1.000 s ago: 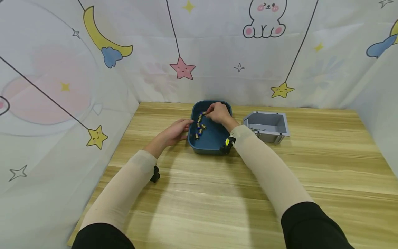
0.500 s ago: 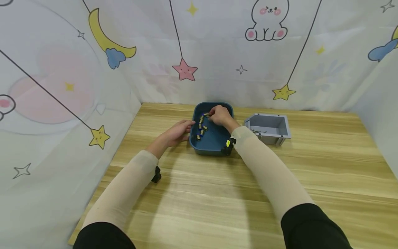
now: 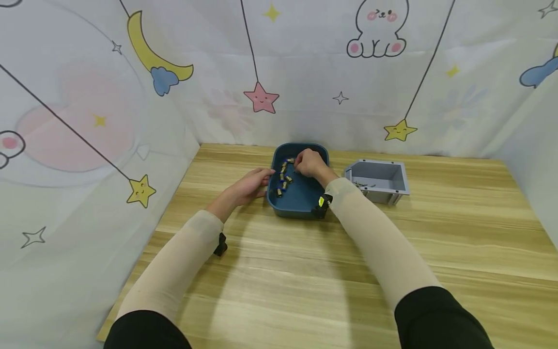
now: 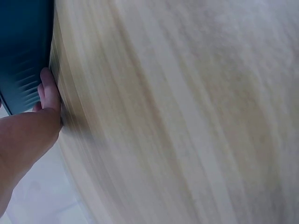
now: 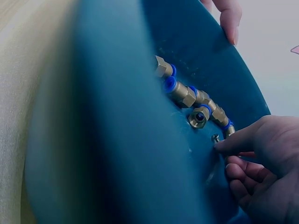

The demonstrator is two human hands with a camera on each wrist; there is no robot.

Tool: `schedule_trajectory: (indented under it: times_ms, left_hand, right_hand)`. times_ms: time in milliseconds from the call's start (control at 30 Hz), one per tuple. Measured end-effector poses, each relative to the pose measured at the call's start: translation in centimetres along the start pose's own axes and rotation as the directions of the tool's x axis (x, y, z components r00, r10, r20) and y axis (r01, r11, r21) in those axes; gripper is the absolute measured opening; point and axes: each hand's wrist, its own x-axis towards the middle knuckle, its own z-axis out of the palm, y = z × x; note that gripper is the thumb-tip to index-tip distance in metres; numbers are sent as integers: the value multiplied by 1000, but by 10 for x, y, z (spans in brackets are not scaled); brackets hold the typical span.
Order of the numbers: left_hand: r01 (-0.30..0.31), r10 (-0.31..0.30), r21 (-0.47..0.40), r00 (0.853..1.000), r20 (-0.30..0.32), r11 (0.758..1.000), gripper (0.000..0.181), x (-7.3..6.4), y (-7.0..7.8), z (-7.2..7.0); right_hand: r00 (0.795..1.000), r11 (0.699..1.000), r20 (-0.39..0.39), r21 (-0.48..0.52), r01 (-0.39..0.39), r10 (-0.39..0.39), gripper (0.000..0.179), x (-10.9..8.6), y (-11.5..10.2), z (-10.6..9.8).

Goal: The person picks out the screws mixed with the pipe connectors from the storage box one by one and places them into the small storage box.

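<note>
A blue tray (image 3: 301,201) stands on the table with several brass fittings (image 3: 282,177) with blue collars along its left side. My left hand (image 3: 250,186) holds the tray's left wall, a digit over the rim and the other fingers outside; the left wrist view shows those fingers (image 4: 50,91) against the wall. Inside the tray, my right hand (image 3: 310,164) is low over the floor, near the far fittings. In the right wrist view its thumb and curled fingers pinch a small metal screw (image 5: 216,138), mostly covered by the thumb, beside the fittings (image 5: 198,116).
To the tray's right stands a grey plastic bin (image 3: 379,182) with a few thin metal pieces (image 3: 364,184) in its left part. A printed cloth (image 3: 305,116) hangs right behind the table (image 3: 279,271).
My right hand has moved slightly toward me and right, away from the farthest fitting. The left hand stays at the tray's left wall. The head view has shifted a little.
</note>
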Motion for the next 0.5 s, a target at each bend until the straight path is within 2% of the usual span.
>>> schedule_trajectory:
  times_ms: [500]
  left_hand:
    - [0, 1, 19, 1000, -7, 1000, 56, 1, -1, -1]
  right_hand:
    - [998, 999, 50, -24, 41, -40, 17, 1, 2, 1]
